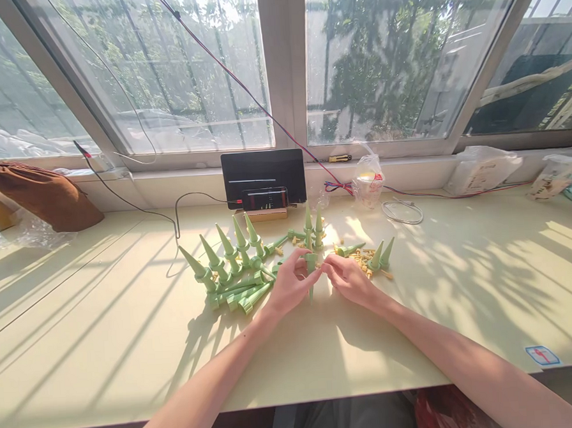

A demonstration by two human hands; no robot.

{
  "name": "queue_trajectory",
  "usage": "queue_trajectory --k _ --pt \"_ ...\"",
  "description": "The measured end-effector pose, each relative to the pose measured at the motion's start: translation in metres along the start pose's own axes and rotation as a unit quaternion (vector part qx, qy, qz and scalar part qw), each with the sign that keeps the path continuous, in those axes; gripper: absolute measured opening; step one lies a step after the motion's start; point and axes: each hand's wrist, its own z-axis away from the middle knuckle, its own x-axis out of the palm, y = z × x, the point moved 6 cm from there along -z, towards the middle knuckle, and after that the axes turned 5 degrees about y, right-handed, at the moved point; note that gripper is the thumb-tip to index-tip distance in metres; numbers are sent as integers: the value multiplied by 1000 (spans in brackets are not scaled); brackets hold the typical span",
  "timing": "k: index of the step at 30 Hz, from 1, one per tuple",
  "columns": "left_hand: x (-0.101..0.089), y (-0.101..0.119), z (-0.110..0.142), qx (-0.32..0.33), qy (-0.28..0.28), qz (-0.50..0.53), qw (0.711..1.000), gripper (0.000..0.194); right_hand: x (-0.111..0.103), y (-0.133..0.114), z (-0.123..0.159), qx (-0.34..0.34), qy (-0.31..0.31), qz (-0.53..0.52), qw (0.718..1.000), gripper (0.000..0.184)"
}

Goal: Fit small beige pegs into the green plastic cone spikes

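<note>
My left hand (294,279) is closed around a green plastic watering spike (311,261), which stands upright with points above and below the fingers. Close against it, my right hand (349,278) pinches a small yellow valve (318,266) at the side of the spike; the fingers partly cover it. To the left, several green spikes (228,249) stand in a row, and loose green spike parts (252,297) lie in front of them. Right of my hands is a pile of small yellow valves (364,259), with two more green cones (381,255) upright beside it.
Behind the parts, a tablet (264,167) and a phone (265,198) lean on a stand. A plastic-wrapped cup (368,181), a coiled cable (402,212) and a yellow-handled tool (339,158) lie near the window sill. A brown bag (45,194) sits at far left.
</note>
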Motion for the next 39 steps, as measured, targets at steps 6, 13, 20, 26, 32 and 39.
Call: queue_trajectory --k 6,13,20,26,32,39 --pt "-1 -1 0 17 8 -18 1000 39 1 2 -1 0 -2 -7 1000 33" --pt "-1 -3 -1 12 7 -17 1000 38 1 3 -1 -7 11 4 1000 34" --pt "0 -5 -1 3 4 -16 1000 38 1 3 -1 13 -3 2 1000 35" --pt "1 -5 -1 2 -1 -16 1000 39 1 4 -2 6 -2 8 1000 33" --pt "1 -5 -1 8 -2 -19 1000 39 1 5 -2 -6 7 19 1000 34" --pt "1 -6 0 6 -5 -23 1000 40 2 5 -2 -6 9 25 1000 34"
